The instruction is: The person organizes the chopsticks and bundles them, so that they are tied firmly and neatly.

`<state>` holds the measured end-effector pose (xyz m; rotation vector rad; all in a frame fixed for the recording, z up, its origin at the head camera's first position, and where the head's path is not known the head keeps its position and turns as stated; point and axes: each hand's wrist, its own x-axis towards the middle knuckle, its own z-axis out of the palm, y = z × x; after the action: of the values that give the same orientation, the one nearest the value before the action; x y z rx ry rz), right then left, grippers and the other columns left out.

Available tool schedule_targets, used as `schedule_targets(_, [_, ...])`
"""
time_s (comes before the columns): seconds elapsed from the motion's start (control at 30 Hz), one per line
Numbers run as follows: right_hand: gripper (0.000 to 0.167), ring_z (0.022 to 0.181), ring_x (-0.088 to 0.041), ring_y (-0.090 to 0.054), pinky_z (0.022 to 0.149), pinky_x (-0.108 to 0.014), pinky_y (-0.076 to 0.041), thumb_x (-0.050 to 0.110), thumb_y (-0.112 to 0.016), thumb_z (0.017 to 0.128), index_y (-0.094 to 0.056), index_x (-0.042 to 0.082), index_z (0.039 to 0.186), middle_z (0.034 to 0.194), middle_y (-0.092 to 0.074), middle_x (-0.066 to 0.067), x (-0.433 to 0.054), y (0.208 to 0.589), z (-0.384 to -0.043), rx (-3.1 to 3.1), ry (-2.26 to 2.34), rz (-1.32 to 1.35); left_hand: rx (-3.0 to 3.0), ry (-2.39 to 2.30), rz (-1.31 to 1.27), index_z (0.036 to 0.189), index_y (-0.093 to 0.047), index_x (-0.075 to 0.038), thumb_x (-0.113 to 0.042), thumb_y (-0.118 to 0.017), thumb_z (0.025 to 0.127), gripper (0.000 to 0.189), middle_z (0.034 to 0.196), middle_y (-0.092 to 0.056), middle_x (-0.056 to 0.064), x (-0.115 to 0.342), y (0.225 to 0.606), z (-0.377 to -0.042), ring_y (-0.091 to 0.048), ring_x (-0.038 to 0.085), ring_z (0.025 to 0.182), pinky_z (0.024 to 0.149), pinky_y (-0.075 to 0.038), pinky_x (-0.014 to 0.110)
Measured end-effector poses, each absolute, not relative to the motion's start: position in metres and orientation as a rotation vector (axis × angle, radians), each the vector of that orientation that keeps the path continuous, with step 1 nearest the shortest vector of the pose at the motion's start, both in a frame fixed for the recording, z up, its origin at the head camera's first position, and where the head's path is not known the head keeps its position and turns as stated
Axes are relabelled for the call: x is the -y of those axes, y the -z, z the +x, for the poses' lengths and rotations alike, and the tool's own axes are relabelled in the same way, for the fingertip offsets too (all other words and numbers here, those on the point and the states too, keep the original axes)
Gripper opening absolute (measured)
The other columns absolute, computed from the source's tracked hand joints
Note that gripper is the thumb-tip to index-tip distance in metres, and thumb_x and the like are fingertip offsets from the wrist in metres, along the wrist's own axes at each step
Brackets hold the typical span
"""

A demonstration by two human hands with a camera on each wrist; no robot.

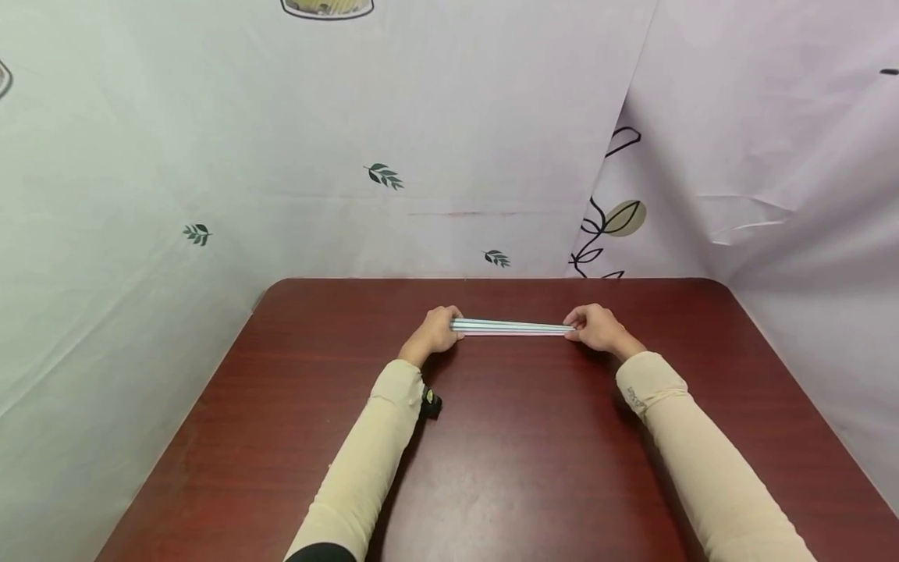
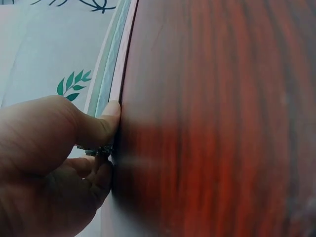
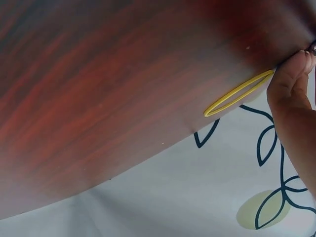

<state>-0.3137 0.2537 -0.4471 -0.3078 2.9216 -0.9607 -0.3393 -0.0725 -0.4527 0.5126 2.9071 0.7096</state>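
Observation:
Near the table's far edge, a flat, narrow bundle of long pale strips (image 1: 513, 327) in light blue, greenish white and pink lies crosswise between both hands; its exact kind is unclear. My left hand (image 1: 437, 329) pinches its left end, thumb on the near side, as the left wrist view also shows at the strips (image 2: 104, 69). At the other end, the right hand (image 1: 595, 326) grips the bundle between thumb and fingers. A thin yellow loop (image 3: 247, 82) reaches out beside the right hand in the right wrist view; whether it is attached to the bundle cannot be told.
The reddish-brown wooden table (image 1: 520, 437) is glossy and has rounded far corners. White cloth (image 1: 463, 140) printed with leaves hangs behind it and along both sides. A small black device (image 1: 431, 403) sits at the left wrist.

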Motion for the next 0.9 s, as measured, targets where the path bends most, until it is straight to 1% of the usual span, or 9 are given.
schedule_targets(0.17, [0.014, 0.080, -0.020, -0.058, 0.073, -0.035, -0.043, 0.008, -0.076, 0.084, -0.071, 0.002, 0.095, 0.085, -0.065, -0.006, -0.2541, 0.4461, -0.3134, -2.920, 0.952, -0.335, -2.876, -0.722, 0.528, 0.118, -0.063, 0.000, -0.012, -0.069, 0.091, 0.030, 0.113, -0.064, 0.017, 0.0745, 0.4526, -0.3400, -0.057, 0.033, 0.113, 0.101, -0.043, 0.042])
schedule_targets(0.43, [0.011, 0.077, -0.018, -0.056, 0.074, -0.034, -0.045, 0.003, -0.074, 0.083, -0.072, -0.001, 0.093, 0.081, -0.064, -0.005, -0.2548, 0.4484, -0.3138, -2.892, 0.983, -0.408, -2.843, -0.706, 0.548, 0.116, -0.064, 0.001, -0.010, -0.069, 0.090, 0.028, 0.109, -0.067, 0.014, 0.0749, 0.4522, -0.3403, -0.061, 0.028, 0.107, 0.098, -0.046, 0.040])
schedule_targets(0.53, [0.011, 0.076, -0.018, -0.055, 0.073, -0.033, -0.044, 0.002, -0.073, 0.083, -0.071, -0.001, 0.094, 0.081, -0.063, -0.005, -0.2548, 0.4484, -0.3131, -2.873, 0.991, -0.410, -2.833, -0.703, 0.552, 0.115, -0.065, 0.001, -0.009, -0.069, 0.090, 0.027, 0.109, -0.067, 0.013, 0.0746, 0.4519, -0.3394, -0.061, 0.028, 0.106, 0.097, -0.046, 0.040])
schedule_targets(0.73, [0.010, 0.076, -0.021, -0.053, 0.073, -0.035, -0.043, 0.001, -0.071, 0.085, -0.071, -0.002, 0.095, 0.082, -0.061, -0.007, -0.2556, 0.4481, -0.3113, -2.855, 1.008, -0.410, -2.835, -0.605, 0.570, 0.120, -0.062, 0.004, -0.011, -0.066, 0.093, 0.031, 0.116, -0.062, 0.017, 0.0722, 0.4486, -0.3377, -0.055, 0.031, 0.114, 0.102, -0.042, 0.040])
schedule_targets(0.9, [0.012, 0.075, -0.019, -0.053, 0.071, -0.033, -0.043, 0.004, -0.073, 0.085, -0.070, -0.002, 0.095, 0.082, -0.061, -0.007, -0.2550, 0.4497, -0.3118, -2.834, 1.002, -0.421, -2.822, -0.535, 0.543, 0.125, -0.059, 0.004, -0.014, -0.063, 0.096, 0.035, 0.122, -0.056, 0.019, 0.0714, 0.4470, -0.3350, -0.049, 0.034, 0.118, 0.104, -0.039, 0.042])
